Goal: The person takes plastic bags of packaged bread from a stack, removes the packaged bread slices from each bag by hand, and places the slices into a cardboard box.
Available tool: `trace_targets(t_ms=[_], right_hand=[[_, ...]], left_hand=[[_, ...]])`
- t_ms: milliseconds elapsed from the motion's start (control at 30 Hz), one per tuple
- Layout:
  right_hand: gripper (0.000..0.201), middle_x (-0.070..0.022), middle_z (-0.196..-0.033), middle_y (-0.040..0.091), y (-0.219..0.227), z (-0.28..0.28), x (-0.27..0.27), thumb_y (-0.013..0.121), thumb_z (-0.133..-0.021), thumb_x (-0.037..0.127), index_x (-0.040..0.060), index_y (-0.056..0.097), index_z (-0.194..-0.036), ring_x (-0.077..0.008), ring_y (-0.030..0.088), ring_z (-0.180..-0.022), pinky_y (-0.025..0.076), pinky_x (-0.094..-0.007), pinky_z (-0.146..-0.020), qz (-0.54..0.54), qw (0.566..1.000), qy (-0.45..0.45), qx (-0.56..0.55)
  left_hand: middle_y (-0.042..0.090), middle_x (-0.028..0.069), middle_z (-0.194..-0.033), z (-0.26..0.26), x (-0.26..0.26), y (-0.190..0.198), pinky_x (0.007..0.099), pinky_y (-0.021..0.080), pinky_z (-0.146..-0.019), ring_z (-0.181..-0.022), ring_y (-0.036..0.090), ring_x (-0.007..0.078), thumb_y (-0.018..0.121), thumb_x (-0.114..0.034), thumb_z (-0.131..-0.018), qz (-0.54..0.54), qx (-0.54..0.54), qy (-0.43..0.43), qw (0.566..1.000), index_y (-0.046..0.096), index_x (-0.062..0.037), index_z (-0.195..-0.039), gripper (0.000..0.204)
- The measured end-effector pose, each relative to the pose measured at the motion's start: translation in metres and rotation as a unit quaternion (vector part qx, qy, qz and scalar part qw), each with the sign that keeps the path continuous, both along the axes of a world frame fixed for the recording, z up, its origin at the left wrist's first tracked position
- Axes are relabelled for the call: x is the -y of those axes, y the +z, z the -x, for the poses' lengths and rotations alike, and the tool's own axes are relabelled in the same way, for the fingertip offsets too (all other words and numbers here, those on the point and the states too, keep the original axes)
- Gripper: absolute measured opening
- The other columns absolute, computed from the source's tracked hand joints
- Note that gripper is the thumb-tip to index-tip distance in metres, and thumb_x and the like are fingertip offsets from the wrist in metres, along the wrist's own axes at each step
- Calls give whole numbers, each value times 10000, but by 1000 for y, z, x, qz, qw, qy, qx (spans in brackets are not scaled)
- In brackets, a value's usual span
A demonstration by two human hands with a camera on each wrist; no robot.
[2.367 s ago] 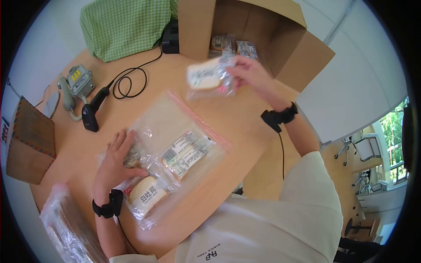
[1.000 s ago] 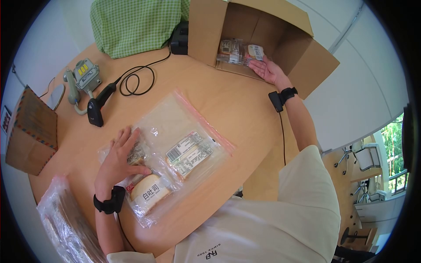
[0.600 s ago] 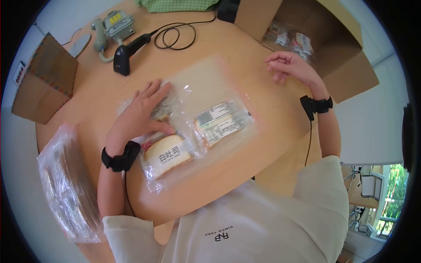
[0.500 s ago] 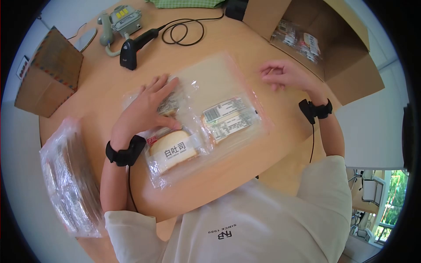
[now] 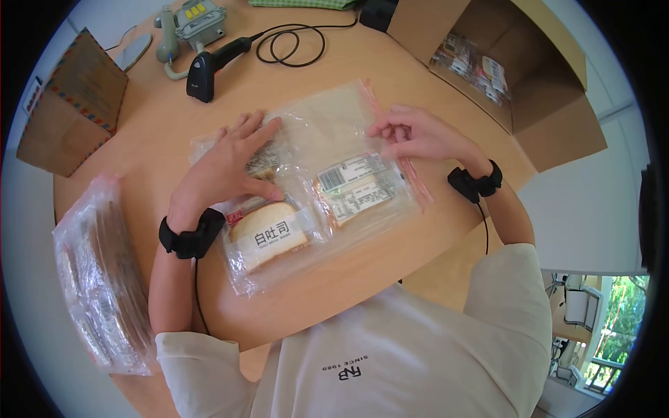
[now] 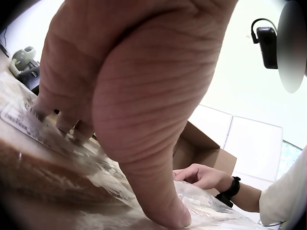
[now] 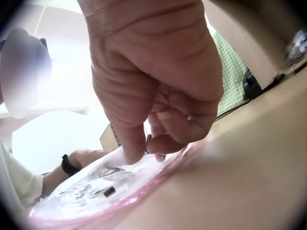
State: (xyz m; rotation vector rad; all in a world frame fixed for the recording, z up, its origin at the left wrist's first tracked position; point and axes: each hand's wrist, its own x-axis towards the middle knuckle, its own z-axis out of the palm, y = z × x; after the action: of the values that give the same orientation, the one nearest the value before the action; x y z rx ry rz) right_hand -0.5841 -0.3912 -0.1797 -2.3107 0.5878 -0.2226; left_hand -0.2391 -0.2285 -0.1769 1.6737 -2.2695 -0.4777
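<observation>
A clear plastic bag (image 5: 317, 115) with a pink edge lies flat on the table. Within its outline are a bread packet (image 5: 268, 240) with large Chinese lettering, a packet with a barcode label (image 5: 355, 184) and another packet (image 5: 263, 167) partly under my left hand (image 5: 233, 164). That hand is spread, its thumb tip pressing on the film in the left wrist view. My right hand (image 5: 428, 132) is at the bag's pink edge, other fingers bent. In the right wrist view its thumb (image 7: 132, 148) and fingertips stand apart, close over the film.
An open carton (image 5: 536, 76) with several bread packets (image 5: 474, 66) lies at the far right. A barcode scanner (image 5: 209, 66), its looped cable (image 5: 306, 59) and a grey telephone-like device (image 5: 195, 24) are behind. A small paper box (image 5: 77, 104) and filled bags (image 5: 101, 272) stand left.
My right hand carried a bread packet into the carton, let it go and came back to the bag's pink edge. My left hand stayed on the bag. The head view tilted down.
</observation>
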Motion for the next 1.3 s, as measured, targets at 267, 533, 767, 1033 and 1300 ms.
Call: trace_targets(t_ms=[267, 533, 767, 1033, 1300], right_hand=[[286, 13, -790, 646, 4, -3, -9, 853, -836, 275, 39, 732, -943, -66, 567, -712, 462, -231, -644, -85, 995, -44, -9], [317, 10, -755, 660, 10, -1, -13, 841, -857, 283, 25, 695, -971, -59, 595, -634, 471, -226, -572, -244, 963, -112, -33], [369, -13, -779, 697, 1, 6, -23, 812, -890, 285, 18, 665, -1098, -72, 600, -600, 475, -223, -553, -250, 968, -34, -7], [141, 36, -1011, 673, 22, 48, -20, 680, -988, 193, 119, 650, -1105, -28, 597, -889, 484, -213, -709, -325, 905, -230, 149], [172, -42, -1017, 672, 40, 133, 41, 643, -989, 141, 38, 634, -1127, -151, 632, -1041, 528, -329, -932, -200, 780, -373, 461]], left_hand=[[349, 266, -1594, 1, 1, 1, 576, 187, -1234, -1516, 257, 431, 935, -469, -557, -9, 0, 4, 1000, 427, -58, -1530, 1171], [313, 273, -1614, 2, 1, 5, 577, 173, -1236, -1534, 204, 443, 936, -470, -552, -23, -4, 7, 1000, 420, -65, -1536, 1183], [313, 261, -1621, 9, 5, 9, 573, 166, -1238, -1536, 204, 439, 940, -468, -544, -46, -10, 17, 999, 414, -70, -1542, 1197], [305, 258, -1626, 9, 4, 9, 572, 172, -1238, -1533, 213, 439, 941, -492, -515, -37, 0, 22, 999, 407, -85, -1553, 1236], [300, 254, -1629, 8, 2, 9, 592, 175, -1232, -1535, 205, 442, 954, -436, -519, -42, -3, 29, 999, 411, -86, -1553, 1219]])
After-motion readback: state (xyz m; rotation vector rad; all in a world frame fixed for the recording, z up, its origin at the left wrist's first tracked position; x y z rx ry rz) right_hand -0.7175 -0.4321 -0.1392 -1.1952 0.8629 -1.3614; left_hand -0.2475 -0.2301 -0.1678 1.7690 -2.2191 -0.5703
